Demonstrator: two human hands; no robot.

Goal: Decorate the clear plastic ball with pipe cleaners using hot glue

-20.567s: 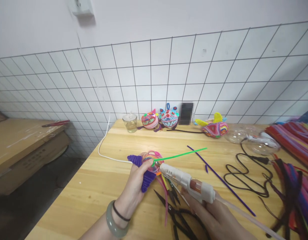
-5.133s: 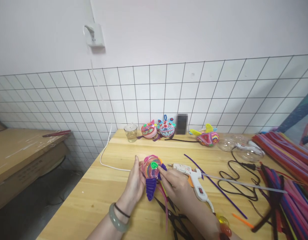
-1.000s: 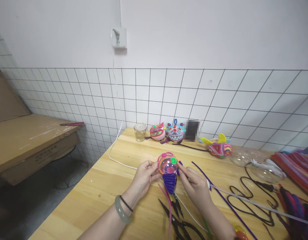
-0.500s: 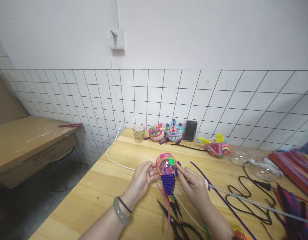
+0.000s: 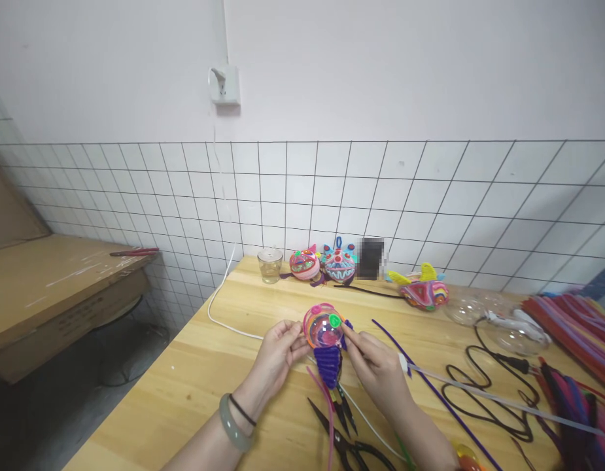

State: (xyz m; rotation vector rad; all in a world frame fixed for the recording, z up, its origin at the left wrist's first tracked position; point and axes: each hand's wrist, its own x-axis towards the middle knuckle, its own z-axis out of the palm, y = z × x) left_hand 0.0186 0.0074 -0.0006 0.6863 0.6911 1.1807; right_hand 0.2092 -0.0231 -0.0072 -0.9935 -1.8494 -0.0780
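A clear plastic ball ornament (image 5: 326, 330), wrapped in pink and orange pipe cleaner with a green coil on its front, is held up between my hands. A ribbed purple pipe-cleaner piece (image 5: 328, 366) hangs below it. At the ball's left edge, my left hand (image 5: 277, 350) pinches it between thumb and fingers. My right hand (image 5: 375, 366) is closed at its right side, fingertips by the green coil and a small purple part. Anything else inside those fingers is hidden. Below lie black scissors (image 5: 348, 448), dark-tipped pliers (image 5: 342, 409) and a pink pipe cleaner (image 5: 330, 425).
Decorated balls (image 5: 339, 261) and a glass cup (image 5: 270, 265) stand along the wall. A yellow-finned ornament (image 5: 424, 291), clear balls (image 5: 515, 337), black cord (image 5: 473, 392) and pipe-cleaner bundles (image 5: 567, 327) lie rightward. A long translucent strip (image 5: 479, 392) passes beside my right hand.
The camera view has shifted slightly, so the whole scene sits a little lower and further left. Both hands keep their hold on the ball ornament.
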